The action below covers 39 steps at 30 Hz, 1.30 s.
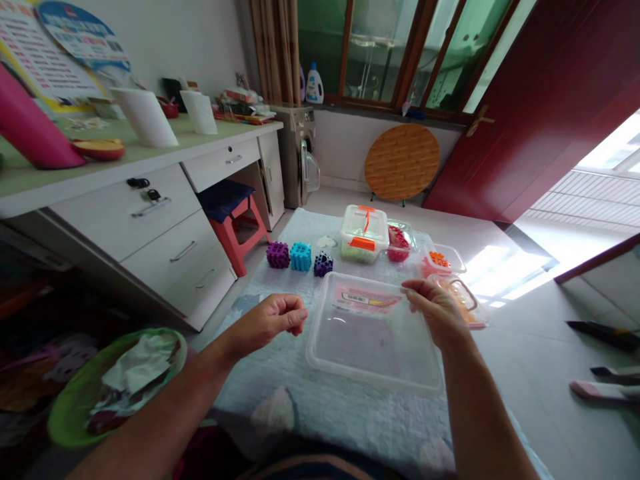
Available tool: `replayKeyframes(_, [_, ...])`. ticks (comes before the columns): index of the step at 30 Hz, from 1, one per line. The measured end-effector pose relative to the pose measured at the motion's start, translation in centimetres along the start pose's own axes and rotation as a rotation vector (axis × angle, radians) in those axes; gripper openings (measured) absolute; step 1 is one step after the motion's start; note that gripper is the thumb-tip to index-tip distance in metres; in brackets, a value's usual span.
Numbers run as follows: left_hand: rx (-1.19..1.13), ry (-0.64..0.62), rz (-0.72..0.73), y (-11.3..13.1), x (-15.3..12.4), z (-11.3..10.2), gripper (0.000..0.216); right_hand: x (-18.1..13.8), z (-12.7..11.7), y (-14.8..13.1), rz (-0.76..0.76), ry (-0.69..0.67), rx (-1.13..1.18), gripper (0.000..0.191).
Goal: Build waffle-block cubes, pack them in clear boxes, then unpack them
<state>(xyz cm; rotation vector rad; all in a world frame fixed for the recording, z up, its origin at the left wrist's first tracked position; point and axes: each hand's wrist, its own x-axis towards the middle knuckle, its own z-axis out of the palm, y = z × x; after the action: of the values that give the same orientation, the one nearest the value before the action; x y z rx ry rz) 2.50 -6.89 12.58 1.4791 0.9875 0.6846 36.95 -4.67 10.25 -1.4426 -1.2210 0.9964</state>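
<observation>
My right hand [434,308] pinches the far right corner of a clear rectangular plastic container [373,343], which is tilted over the cloth. A pinkish label with a barcode [355,299] shows at its far side. To the left of the container, and apart from it, my left hand [281,318] is curled with the thumb against the fingers; nothing shows in it. Beyond the container stand three blocks in a row: a purple block [278,255], a light blue block [301,257] and a dark violet block [323,264].
A lidded box with orange clasps [364,233] stands at the back, beside containers of red pieces [399,244] and orange pieces [439,260]. Another clear container [463,300] lies at right. A green basin [75,413] and a red stool [240,230] are at left.
</observation>
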Motion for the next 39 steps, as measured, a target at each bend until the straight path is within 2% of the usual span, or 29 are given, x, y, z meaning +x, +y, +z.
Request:
replayKeyframes(2, [0.096,0.055,0.035,0.3,1.2,-0.9,0.025,0.2,-0.4,0.0,0.002,-0.001,-0.024,0.036])
replayKeyframes(4, [0.242,0.174,0.123,0.7,2.9,-1.7,0.020,0.2,-0.6,0.1,-0.008,-0.002,-0.056,0.037])
replayKeyframes(6, [0.449,0.283,0.251,0.9,5.2,-2.4,0.014,-0.2,-0.9,0.2,-0.030,0.018,-0.082,0.042])
replayKeyframes(7, [0.584,0.298,0.292,1.0,6.4,-2.7,0.015,-0.5,-1.1,0.5,-0.040,0.036,-0.091,0.045])
replayKeyframes(9, [0.874,0.252,0.311,1.1,8.9,-3.2,0.027,-1.5,-1.5,1.1,-0.052,0.068,-0.122,0.049])
replayKeyframes(11, [1.119,0.152,0.284,1.1,11.2,-3.4,0.046,-2.7,-1.9,2.3,-0.065,0.076,-0.206,0.048])
replayKeyframes(15, [1.401,-0.075,0.134,1.3,14.8,-2.9,0.067,-4.3,-2.6,5.9,-0.204,0.033,-0.482,0.035])
replayKeyframes(19, [1.492,-0.205,0.004,1.6,17.0,-1.9,0.074,-4.3,-2.7,10.2,-0.468,0.028,-0.661,0.033])
replayKeyframes(24, [1.575,-0.300,-0.134,1.4,18.8,-1.3,0.080,-4.0,-2.5,12.4,-0.541,0.035,-0.801,0.033])
replayKeyframes(31, [1.547,-0.306,-0.176,1.2,19.4,-0.8,0.066,-4.8,-2.0,11.4,-0.586,-0.021,-0.949,0.027])
replayKeyframes(36, [1.550,-0.310,-0.159,1.3,19.5,-0.5,0.054,-5.2,-1.3,9.5,-0.652,-0.018,-1.010,0.024])
replayKeyframes(39, [1.554,-0.313,-0.141,1.3,19.4,-0.5,0.048,-5.5,-0.7,8.3,-0.629,-0.014,-1.001,0.024])
